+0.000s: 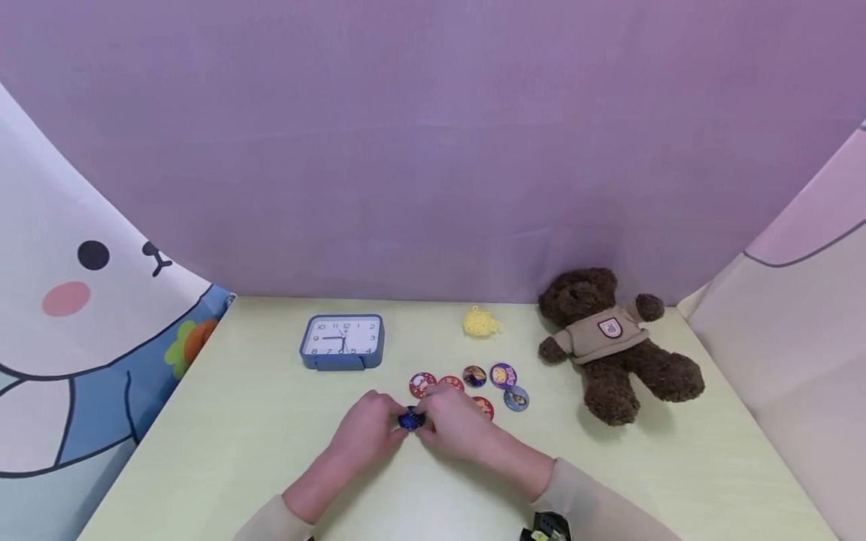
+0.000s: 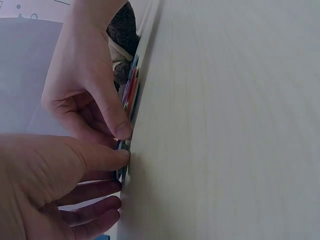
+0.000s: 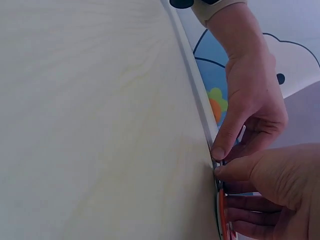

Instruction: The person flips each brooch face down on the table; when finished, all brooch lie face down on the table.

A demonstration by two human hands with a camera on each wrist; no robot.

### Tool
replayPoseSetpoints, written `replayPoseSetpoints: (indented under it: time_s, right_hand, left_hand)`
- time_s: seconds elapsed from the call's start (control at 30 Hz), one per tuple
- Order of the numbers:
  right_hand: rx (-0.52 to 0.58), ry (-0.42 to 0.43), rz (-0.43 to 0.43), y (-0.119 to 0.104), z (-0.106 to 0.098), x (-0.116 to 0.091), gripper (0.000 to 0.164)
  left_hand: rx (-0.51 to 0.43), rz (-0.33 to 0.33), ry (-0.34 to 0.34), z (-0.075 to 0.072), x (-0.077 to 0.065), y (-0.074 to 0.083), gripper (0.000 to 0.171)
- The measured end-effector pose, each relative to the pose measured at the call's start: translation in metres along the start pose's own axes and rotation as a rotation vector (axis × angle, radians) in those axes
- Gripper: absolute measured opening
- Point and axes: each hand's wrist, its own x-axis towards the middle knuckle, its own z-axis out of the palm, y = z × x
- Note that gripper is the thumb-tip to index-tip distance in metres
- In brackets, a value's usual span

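Observation:
A dark blue round badge (image 1: 411,418) lies at the table's surface between the two hands. My left hand (image 1: 367,430) pinches its left edge between thumb and fingers. From the other side my right hand (image 1: 455,421) pinches the right edge, and in the left wrist view both thumbs sit close together at the thin disc (image 2: 123,150). Just beyond are two red badges (image 1: 422,385), one partly covered by the right hand, plus a dark picture badge (image 1: 475,376), a purple badge (image 1: 504,375) and a light blue badge (image 1: 516,398). Another red badge (image 1: 483,407) shows beside the right hand.
A blue-framed clock (image 1: 342,342) stands at the back left of the pale table (image 1: 223,451). Yellow yarn (image 1: 481,321) lies at the back middle. A brown teddy bear (image 1: 609,346) in a beige top lies at the right. A purple cloth (image 1: 433,150) hangs behind.

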Motion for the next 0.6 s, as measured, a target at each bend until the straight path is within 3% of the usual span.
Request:
replayPoseSetpoints:
  time_s: [0.1, 0.33, 0.6]
  right_hand:
    - [0.027, 0.011, 0.008, 0.001, -0.003, 0.001, 0.012]
    - [0.030, 0.103, 0.038, 0.002, -0.013, 0.003, 0.011]
    - [0.189, 0.115, 0.102, 0.001, -0.021, 0.002, 0.021]
  left_hand:
    - [-0.035, -0.009, 0.034, -0.002, 0.001, 0.001, 0.015]
    - [-0.073, -0.022, 0.189, -0.004, 0.003, 0.003, 0.010]
    - [-0.135, 0.000, 0.279, -0.006, 0.006, 0.006, 0.013]
